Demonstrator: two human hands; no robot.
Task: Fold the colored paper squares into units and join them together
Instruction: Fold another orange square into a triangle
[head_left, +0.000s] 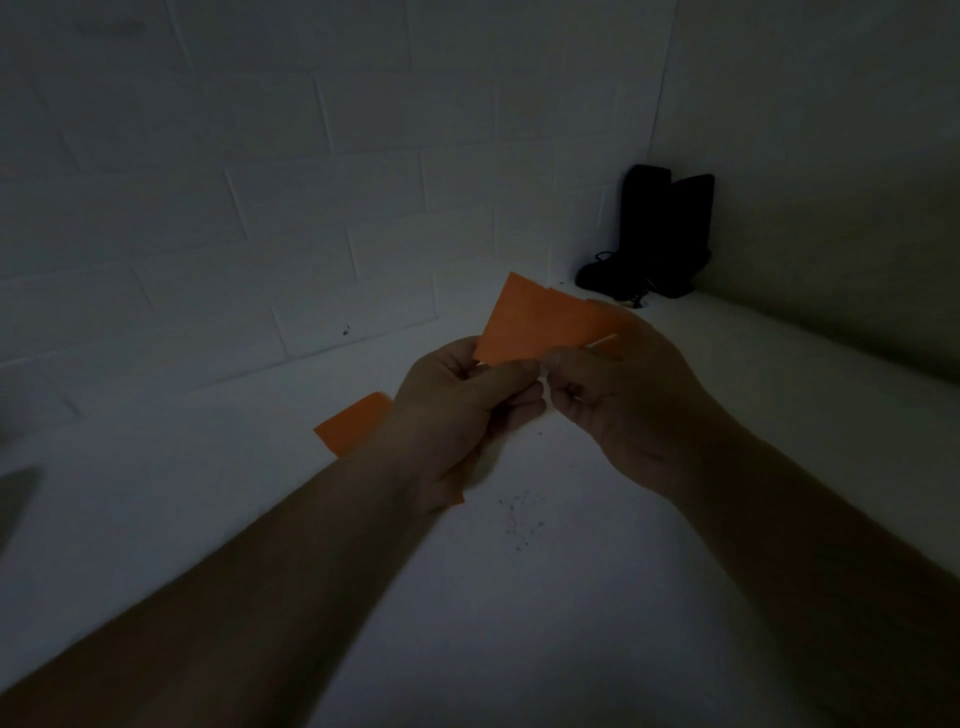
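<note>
An orange paper piece (540, 325), partly folded, is held up above the white surface in the middle of the view. My left hand (452, 410) pinches its lower left corner between thumb and fingers. My right hand (623, 395) pinches its lower right edge, and its fingers cover the paper's right end. More orange paper (353, 423) lies flat on the surface under my left hand and wrist, mostly hidden, with a small corner showing near my left wrist. The scene is dim.
The white table (519, 597) carries a patch of small dark specks (519, 519) near the centre. A white brick-patterned wall (260, 208) rises behind. Two black upright objects with a dark base and cord (654, 234) stand in the far right corner.
</note>
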